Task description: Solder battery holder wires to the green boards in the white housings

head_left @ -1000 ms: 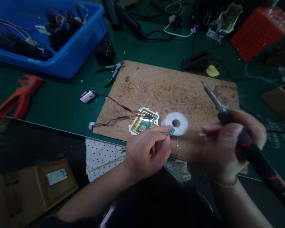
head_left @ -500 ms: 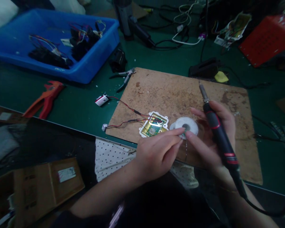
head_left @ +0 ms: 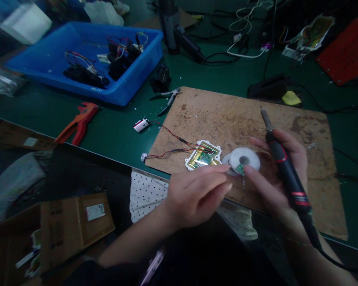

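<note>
My right hand (head_left: 282, 178) is closed around a black soldering iron (head_left: 288, 171), its metal tip pointing up and away. The thumb of that hand presses on a small green circuit board (head_left: 240, 169), seen in front of a white solder spool (head_left: 252, 159); whether the spool is held or rests on the mat I cannot tell. A strand of solder hangs below it. My left hand (head_left: 197, 194) is just left of the board, thumb and forefinger apart with nothing visible between them. Beyond it lies a white-rimmed housing (head_left: 203, 155) with a green board and red and black wires.
A brown work mat (head_left: 220, 111) covers part of the green table. Pliers (head_left: 170, 99), an orange-red hand tool (head_left: 79, 123) and a blue bin (head_left: 113, 93) with wired black parts are leftward. A black iron stand (head_left: 268, 87) and red box (head_left: 346, 51) are at the back right.
My left fingers have come away from the small circuit board, which stays at my right thumb. The whole view has shifted, so things appear further right.
</note>
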### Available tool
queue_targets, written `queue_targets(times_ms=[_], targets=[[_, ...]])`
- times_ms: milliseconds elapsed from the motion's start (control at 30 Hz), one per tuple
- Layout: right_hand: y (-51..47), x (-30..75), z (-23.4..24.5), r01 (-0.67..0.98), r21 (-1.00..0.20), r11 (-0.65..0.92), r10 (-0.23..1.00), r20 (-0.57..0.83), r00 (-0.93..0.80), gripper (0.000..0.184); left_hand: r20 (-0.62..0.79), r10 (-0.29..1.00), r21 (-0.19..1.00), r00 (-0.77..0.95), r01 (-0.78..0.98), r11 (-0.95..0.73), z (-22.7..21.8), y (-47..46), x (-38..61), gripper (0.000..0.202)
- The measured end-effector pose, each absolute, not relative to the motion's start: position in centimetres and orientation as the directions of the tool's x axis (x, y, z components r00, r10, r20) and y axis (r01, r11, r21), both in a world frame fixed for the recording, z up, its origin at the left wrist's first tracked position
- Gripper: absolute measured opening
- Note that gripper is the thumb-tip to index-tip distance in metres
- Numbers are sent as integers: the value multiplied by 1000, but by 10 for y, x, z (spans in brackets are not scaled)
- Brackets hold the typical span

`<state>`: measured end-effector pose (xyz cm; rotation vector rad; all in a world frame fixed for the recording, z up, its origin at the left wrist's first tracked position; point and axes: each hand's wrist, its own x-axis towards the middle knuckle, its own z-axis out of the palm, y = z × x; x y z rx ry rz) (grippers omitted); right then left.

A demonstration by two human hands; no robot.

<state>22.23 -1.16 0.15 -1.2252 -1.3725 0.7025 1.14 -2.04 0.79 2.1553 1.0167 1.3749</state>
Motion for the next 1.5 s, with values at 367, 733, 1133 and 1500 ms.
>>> queue_targets(times_ms=[367,733,1133,1500], targets=[[-12,221,0,272,-919,284,934,330,140,81,273,955,824,-113,540,-171,3,-13,-26,12],[-13,219,1,235,-935,267,942,304,139,81,234,962,915,-139,366,-169,5,-13,-17,6],[-14,220,2,237,-935,264,944,301,132,79,230,960,888,-159,438,-140,6,-8,-14,11],[-15,219,3,246,-936,254,947,292,133,77,255,935,909,-248,392,-144,4,-6,-14,12]])
